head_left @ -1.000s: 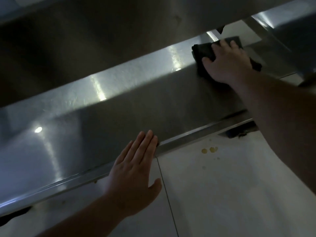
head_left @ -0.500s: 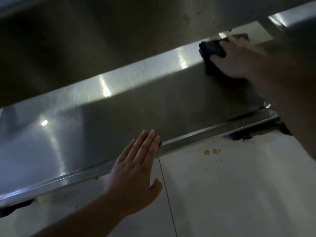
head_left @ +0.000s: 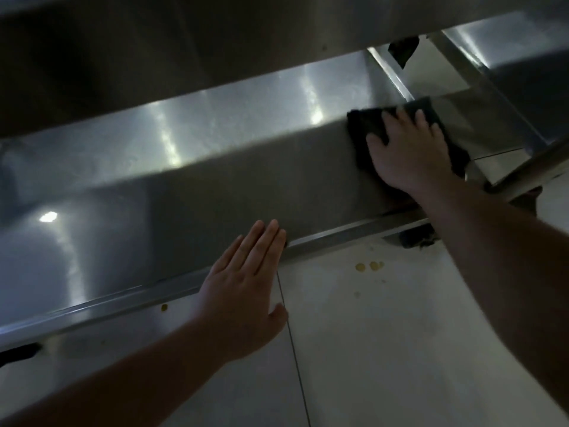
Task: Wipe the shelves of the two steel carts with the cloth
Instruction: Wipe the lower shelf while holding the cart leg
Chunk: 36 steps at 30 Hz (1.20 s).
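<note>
The right hand (head_left: 409,152) lay flat on the dark cloth (head_left: 368,123), fingers spread and straight, pressing it down on the low shelf (head_left: 215,186) near that shelf's right end, just short of the corner post (head_left: 392,70). It pinched nothing; the cloth was only held under the palm. The left hand (head_left: 246,291) was open too, fingers straight and together, their tips touching the shelf's front rim (head_left: 338,234), apparently steadying it.

The shelf ran long from lower left to upper right, and nearly all of its bare steel stretched leftward from the cloth, towards and past the left hand. So the stroke to come probably had to travel left along that long axis, and the right hand, already on the cloth, was the one placed to make it. An upper shelf (head_left: 184,41) overhung the far edge, which might cramp the reach. A second cart (head_left: 523,57) stood just beyond the right end. Yellowish spots (head_left: 371,266) marked the floor (head_left: 400,334) below
</note>
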{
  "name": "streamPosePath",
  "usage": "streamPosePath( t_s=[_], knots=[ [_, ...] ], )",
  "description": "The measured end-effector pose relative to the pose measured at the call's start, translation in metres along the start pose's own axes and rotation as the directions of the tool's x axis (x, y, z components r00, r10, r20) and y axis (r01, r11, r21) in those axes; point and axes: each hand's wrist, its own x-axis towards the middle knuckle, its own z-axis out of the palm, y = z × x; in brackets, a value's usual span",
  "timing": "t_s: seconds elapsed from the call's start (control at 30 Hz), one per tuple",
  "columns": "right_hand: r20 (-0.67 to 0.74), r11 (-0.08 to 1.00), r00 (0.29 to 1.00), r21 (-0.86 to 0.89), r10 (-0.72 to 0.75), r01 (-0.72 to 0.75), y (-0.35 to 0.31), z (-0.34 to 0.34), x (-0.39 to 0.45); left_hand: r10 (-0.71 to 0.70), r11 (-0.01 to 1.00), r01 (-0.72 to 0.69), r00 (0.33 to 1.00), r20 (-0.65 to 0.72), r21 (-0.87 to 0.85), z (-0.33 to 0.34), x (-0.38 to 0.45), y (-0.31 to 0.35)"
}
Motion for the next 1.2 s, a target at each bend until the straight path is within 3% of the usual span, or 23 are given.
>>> streamPosePath(
  t_s=[0.07, 0.1, 0.17, 0.27, 0.33, 0.37, 0.4, 0.47, 0.57, 0.67, 0.73, 0.8, 0.87, 1.0, 1.07, 1.13, 1.2],
  knots=[
    [-0.001, 0.997, 0.998, 0.033, 0.070, -0.070, -0.046, 0.005, 0.018, 0.012, 1.000, -0.012, 1.000, 0.002, 0.008, 0.001, 0.000, -0.001],
    [0.022, 0.998, 0.999, 0.042, 0.036, -0.037, -0.072, 0.008, 0.021, 0.015, 1.000, -0.015, 1.000, 0.000, 0.009, 0.001, 0.000, -0.002],
    [0.070, 0.984, 0.982, 0.035, -0.176, 0.174, -0.122, 0.017, 0.007, 0.014, 1.000, -0.014, 1.000, -0.004, 0.003, 0.002, 0.000, -0.003],
    [0.154, 0.806, 0.794, 0.035, -0.588, 0.591, -0.160, 0.035, -0.045, 0.006, 1.000, -0.006, 1.000, -0.002, 0.002, 0.004, 0.000, -0.004],
    [0.174, 0.682, 0.666, 0.053, -0.725, 0.729, -0.143, 0.036, -0.066, 0.004, 1.000, -0.004, 1.000, 0.026, -0.003, 0.005, 0.000, -0.005],
    [0.176, 0.665, 0.649, 0.055, -0.740, 0.744, -0.126, 0.032, -0.064, 0.011, 1.000, -0.011, 0.999, 0.033, -0.003, 0.006, -0.001, -0.006],
    [0.164, 0.680, 0.667, 0.039, -0.727, 0.732, -0.107, 0.028, -0.057, 0.016, 1.000, -0.016, 0.999, 0.030, -0.004, 0.006, 0.000, -0.006],
    [0.096, 0.792, 0.790, -0.028, -0.606, 0.610, -0.065, 0.016, -0.033, 0.020, 1.000, -0.020, 1.000, 0.014, -0.018, 0.006, -0.001, -0.006],
    [-0.026, 0.969, 0.971, -0.086, -0.236, 0.233, -0.015, 0.005, -0.003, 0.024, 1.000, -0.024, 1.000, 0.010, -0.001, 0.007, -0.001, -0.004],
    [-0.038, 0.988, 0.988, -0.031, 0.148, -0.149, -0.040, 0.013, 0.009, 0.030, 1.000, -0.029, 0.999, 0.036, -0.003, 0.006, 0.000, -0.003],
    [-0.010, 0.976, 0.976, 0.020, 0.219, -0.219, -0.090, 0.021, 0.007, 0.054, 0.997, -0.051, 0.997, 0.062, -0.053, 0.000, 0.001, -0.006],
    [0.034, 0.996, 0.996, 0.037, 0.083, -0.084, -0.149, 0.030, -0.005, 0.105, 0.984, -0.094, 0.992, 0.064, -0.154, -0.010, -0.001, -0.013],
    [0.080, 0.987, 0.984, 0.039, -0.157, 0.154, -0.206, 0.043, -0.027, 0.180, 0.970, -0.170, 0.983, 0.046, -0.171, -0.020, -0.013, -0.028],
    [0.165, 0.830, 0.818, 0.011, -0.551, 0.557, -0.252, 0.062, -0.081, 0.190, 0.973, -0.184, 0.981, 0.030, -0.138, -0.032, -0.070, -0.090],
    [0.198, 0.741, 0.724, 0.018, -0.660, 0.671, -0.227, 0.059, -0.093, 0.113, 0.983, -0.117, 0.993, -0.037, -0.144, -0.035, -0.102, -0.131],
    [0.207, 0.679, 0.664, -0.002, -0.718, 0.734, -0.184, 0.053, -0.103, -0.053, 0.986, 0.033, 0.991, -0.123, -0.162, -0.030, -0.127, -0.169],
    [0.206, 0.702, 0.693, -0.040, -0.691, 0.711, -0.134, 0.045, -0.106, -0.276, 0.951, 0.246, 0.948, -0.159, -0.188, -0.023, -0.143, -0.199]
  ],
)
